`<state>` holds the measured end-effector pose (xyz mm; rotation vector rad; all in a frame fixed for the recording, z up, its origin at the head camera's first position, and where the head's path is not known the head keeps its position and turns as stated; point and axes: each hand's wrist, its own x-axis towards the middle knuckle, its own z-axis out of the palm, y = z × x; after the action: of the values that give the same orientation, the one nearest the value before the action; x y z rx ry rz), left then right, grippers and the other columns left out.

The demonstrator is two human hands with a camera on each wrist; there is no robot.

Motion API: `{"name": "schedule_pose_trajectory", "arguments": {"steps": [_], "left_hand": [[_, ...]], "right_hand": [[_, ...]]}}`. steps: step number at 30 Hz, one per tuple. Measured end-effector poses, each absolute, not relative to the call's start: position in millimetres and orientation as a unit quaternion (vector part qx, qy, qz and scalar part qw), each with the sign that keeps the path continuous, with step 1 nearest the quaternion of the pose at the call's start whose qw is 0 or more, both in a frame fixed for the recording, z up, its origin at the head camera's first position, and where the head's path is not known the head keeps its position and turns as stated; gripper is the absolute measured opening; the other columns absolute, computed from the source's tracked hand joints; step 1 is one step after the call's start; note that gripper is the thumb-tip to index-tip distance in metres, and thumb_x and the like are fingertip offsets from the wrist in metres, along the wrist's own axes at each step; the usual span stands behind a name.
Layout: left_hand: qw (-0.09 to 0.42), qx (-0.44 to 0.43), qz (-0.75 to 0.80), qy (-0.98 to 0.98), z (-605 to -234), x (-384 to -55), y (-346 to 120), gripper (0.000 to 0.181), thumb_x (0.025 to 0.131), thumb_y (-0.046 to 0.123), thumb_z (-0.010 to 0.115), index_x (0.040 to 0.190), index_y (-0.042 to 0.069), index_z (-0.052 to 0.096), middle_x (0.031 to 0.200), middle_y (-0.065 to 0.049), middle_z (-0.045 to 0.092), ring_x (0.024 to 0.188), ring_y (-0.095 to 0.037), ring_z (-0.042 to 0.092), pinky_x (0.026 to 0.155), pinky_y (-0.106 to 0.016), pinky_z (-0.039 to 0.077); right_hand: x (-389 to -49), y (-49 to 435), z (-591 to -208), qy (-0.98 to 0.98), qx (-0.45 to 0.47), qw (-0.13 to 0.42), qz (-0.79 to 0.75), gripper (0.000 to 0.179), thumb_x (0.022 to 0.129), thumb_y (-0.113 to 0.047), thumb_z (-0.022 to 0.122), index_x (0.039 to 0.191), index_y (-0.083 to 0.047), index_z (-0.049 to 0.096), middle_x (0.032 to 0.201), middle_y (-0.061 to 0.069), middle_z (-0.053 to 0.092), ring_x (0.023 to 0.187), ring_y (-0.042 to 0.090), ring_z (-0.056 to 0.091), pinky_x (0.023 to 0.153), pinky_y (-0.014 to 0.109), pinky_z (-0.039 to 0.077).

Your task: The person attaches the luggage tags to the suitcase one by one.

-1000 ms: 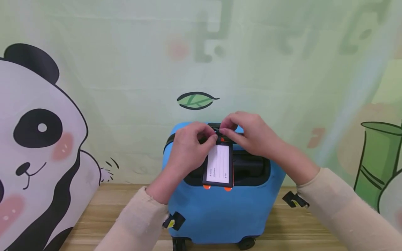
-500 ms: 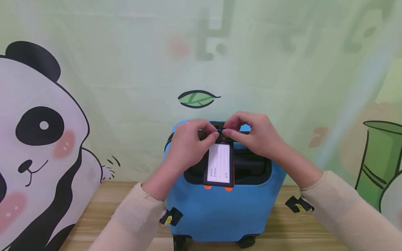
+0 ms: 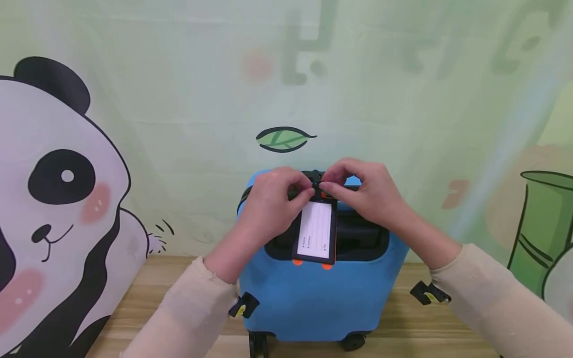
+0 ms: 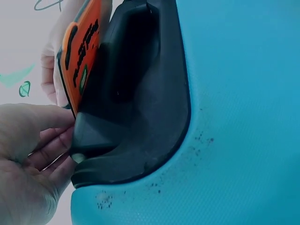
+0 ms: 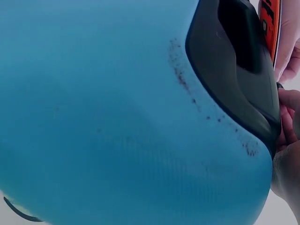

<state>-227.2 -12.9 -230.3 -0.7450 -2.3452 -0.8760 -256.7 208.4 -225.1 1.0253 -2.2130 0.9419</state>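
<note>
A blue suitcase (image 3: 313, 303) stands upright on the wooden surface. A luggage tag (image 3: 315, 231) with a black frame and white card lies over the suitcase's black recess, its orange back (image 4: 83, 54) showing in the left wrist view. At the tag's top end, my left hand (image 3: 274, 204) pinches the tag's black strap (image 3: 316, 186) between thumb and index finger. From the other side my right hand (image 3: 373, 191) also pinches the strap, fingertips close to the left ones. Fingers hide much of the strap, which sits by the suitcase's top handle.
A panda cutout (image 3: 85, 164) stands on the left. Behind the suitcase hangs a pale green printed backdrop (image 3: 188, 99). The wooden surface (image 3: 152, 293) shows on both sides of the suitcase, whose black wheels (image 3: 352, 341) rest on it.
Both hands stay at the strap with small finger movements, and more black strap shows between the fingertips. The whole head view has shifted slightly; the tag still hangs in the same place on the suitcase.
</note>
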Motion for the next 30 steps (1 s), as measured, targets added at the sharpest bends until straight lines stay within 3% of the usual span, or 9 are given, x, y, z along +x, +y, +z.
{"name": "schedule_pose_trajectory", "arguments": {"steps": [6, 12, 18, 20, 26, 30], "left_hand": [[0.236, -0.266, -0.338, -0.871, -227, -224, -21, 0.014, 0.098, 0.017, 0.08, 0.11, 0.009, 0.082, 0.109, -0.005, 0.078, 0.102, -0.023, 0.072, 0.092, -0.037, 0.06], [0.236, -0.298, -0.314, -0.87, -223, -214, -42, 0.026, 0.096, 0.018, 0.082, 0.121, 0.011, 0.081, 0.119, -0.005, 0.078, 0.111, -0.022, 0.073, 0.099, -0.039, 0.06], [0.246, -0.332, -0.263, -0.872, -227, -201, -78, 0.04, 0.091, 0.02, 0.088, 0.129, 0.01, 0.078, 0.125, -0.006, 0.077, 0.121, -0.026, 0.07, 0.101, -0.046, 0.059], [0.253, -0.342, -0.254, -0.868, -231, -198, -91, 0.045, 0.089, 0.02, 0.09, 0.131, 0.01, 0.077, 0.127, -0.006, 0.077, 0.123, -0.028, 0.069, 0.101, -0.048, 0.059], [0.281, -0.341, -0.228, -0.868, -249, -189, -131, 0.056, 0.086, 0.021, 0.092, 0.137, 0.01, 0.074, 0.138, -0.009, 0.072, 0.131, -0.031, 0.066, 0.102, -0.055, 0.058], [0.312, -0.317, -0.202, -0.872, -270, -187, -157, 0.06, 0.082, 0.018, 0.094, 0.138, 0.009, 0.073, 0.14, -0.01, 0.071, 0.132, -0.034, 0.065, 0.101, -0.058, 0.057]], "right_hand": [[-249, 221, -226, -0.827, 0.374, 0.257, 0.332, 0.018, 0.091, -0.007, 0.086, 0.107, -0.01, 0.079, 0.096, -0.003, 0.078, 0.084, 0.008, 0.068, 0.083, 0.022, 0.056], [-239, 248, -224, -0.826, 0.386, 0.271, 0.308, 0.03, 0.086, 0.002, 0.087, 0.114, -0.005, 0.08, 0.107, 0.003, 0.081, 0.092, 0.011, 0.073, 0.09, 0.012, 0.052], [-224, 287, -232, -0.836, 0.369, 0.283, 0.293, 0.044, 0.079, 0.008, 0.088, 0.12, -0.006, 0.079, 0.113, 0.005, 0.08, 0.1, -0.003, 0.068, 0.092, 0.009, 0.049], [-218, 300, -236, -0.838, 0.357, 0.29, 0.292, 0.048, 0.078, 0.009, 0.088, 0.122, -0.006, 0.079, 0.116, 0.001, 0.079, 0.103, -0.006, 0.067, 0.094, 0.008, 0.048], [-200, 338, -258, -0.869, 0.274, 0.289, 0.295, 0.048, 0.087, 0.001, 0.086, 0.132, -0.012, 0.075, 0.123, -0.027, 0.069, 0.11, -0.012, 0.061, 0.096, 0.004, 0.041], [-193, 363, -288, -0.89, 0.209, 0.272, 0.3, 0.042, 0.097, -0.009, 0.08, 0.138, -0.014, 0.072, 0.127, -0.023, 0.069, 0.111, -0.014, 0.057, 0.093, 0.002, 0.038]]}}
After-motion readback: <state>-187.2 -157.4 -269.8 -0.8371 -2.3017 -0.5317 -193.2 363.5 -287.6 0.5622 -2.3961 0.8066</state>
